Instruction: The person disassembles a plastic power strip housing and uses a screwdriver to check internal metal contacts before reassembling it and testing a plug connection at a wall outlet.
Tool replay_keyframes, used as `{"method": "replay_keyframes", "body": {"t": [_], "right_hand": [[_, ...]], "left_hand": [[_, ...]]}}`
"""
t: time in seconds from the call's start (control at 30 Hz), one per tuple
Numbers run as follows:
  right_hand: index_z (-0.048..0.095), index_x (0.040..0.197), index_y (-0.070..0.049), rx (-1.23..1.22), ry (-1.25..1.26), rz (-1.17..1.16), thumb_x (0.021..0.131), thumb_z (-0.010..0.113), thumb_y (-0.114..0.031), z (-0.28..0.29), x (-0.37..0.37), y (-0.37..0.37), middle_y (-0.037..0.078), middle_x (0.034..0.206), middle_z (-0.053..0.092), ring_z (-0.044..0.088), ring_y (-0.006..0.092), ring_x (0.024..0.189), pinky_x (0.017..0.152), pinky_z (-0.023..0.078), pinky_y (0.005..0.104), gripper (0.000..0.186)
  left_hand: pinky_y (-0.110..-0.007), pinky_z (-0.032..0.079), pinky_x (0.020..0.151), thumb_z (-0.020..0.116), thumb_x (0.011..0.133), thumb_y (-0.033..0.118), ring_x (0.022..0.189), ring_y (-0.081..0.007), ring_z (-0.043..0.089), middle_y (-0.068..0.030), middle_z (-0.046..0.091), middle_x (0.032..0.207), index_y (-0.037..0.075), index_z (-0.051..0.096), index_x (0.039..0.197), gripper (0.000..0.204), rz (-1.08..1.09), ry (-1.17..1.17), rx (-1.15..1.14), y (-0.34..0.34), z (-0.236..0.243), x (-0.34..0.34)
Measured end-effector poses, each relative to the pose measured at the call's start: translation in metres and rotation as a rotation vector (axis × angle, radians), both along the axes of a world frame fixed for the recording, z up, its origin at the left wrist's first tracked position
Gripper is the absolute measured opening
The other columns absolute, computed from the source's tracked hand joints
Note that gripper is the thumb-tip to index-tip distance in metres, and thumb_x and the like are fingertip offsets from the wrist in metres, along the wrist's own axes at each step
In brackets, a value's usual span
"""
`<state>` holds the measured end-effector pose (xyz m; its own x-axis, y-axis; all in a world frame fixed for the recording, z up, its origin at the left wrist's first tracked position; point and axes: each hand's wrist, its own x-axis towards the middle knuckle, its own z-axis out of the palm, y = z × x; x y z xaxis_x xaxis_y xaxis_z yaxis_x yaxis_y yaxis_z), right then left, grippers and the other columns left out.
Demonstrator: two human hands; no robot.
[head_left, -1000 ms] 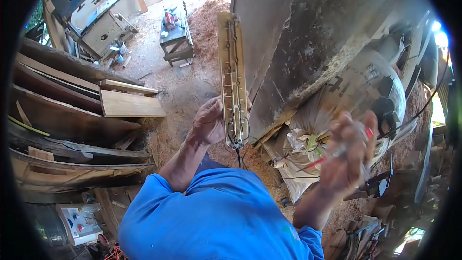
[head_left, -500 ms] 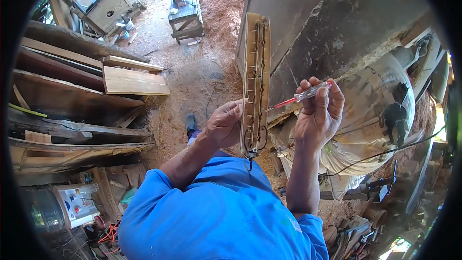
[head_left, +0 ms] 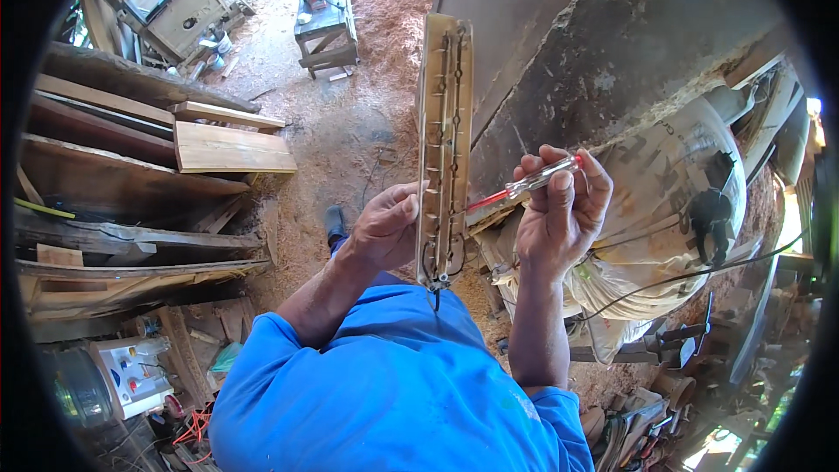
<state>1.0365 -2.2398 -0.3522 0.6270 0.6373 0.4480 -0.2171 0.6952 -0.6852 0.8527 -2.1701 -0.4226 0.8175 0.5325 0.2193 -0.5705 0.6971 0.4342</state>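
My left hand (head_left: 391, 220) is closed on the left edge of a long, narrow opened power strip (head_left: 446, 114). The strip stands lengthwise in front of me, its inner side showing metal contacts and dark wires along its length. A short dark cord end hangs from its near end. Between the fingers and thumb of my right hand (head_left: 564, 218) is a tester screwdriver (head_left: 540, 177) with a clear handle and red shaft. Its tip points left and meets the strip's right edge; I cannot tell whether it touches a contact inside.
Planks and boards (head_left: 236, 147) are stacked on the left. Right of the strip rises a large grey panel (head_left: 603, 44), with a bulging white sack (head_left: 673, 201) below it. A small work table (head_left: 325, 31) stands far off on a floor strewn with shavings. A dark cable crosses the sack.
The strip and both hands have shifted slightly left in the picture, along with the surroundings. The screwdriver is still held, its tip now closer in against the strip's right edge.
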Motion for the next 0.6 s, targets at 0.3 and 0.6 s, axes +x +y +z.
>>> {"method": "replay_keyframes", "body": {"t": [0.3,0.6], "right_hand": [[0.042,0.13,-0.003,0.113,-0.264,-0.039,0.096,0.053,0.0,-0.009,0.002,0.001,0.027,0.118,0.062,0.069,0.0303,0.096,0.085,0.058,0.0449,0.035],[0.042,0.131,-0.005,0.146,-0.285,-0.005,0.096,0.053,0.002,-0.016,-0.001,0.004,0.029,0.121,0.059,0.069,0.0303,0.096,0.085,0.058,0.0457,0.038]], "left_hand": [[-0.048,0.054,0.092,0.062,0.094,0.035,0.11,-0.0369,0.062,-0.024,0.052,0.13,-0.009,0.045,0.134,0.062,0.069,0.097,0.048,0.008,-0.006,-0.011],[-0.045,0.055,0.092,0.064,0.093,0.035,0.109,-0.0345,0.062,-0.026,0.051,0.127,-0.009,0.049,0.13,0.059,0.144,0.123,0.114,0.008,-0.008,-0.017]]}}
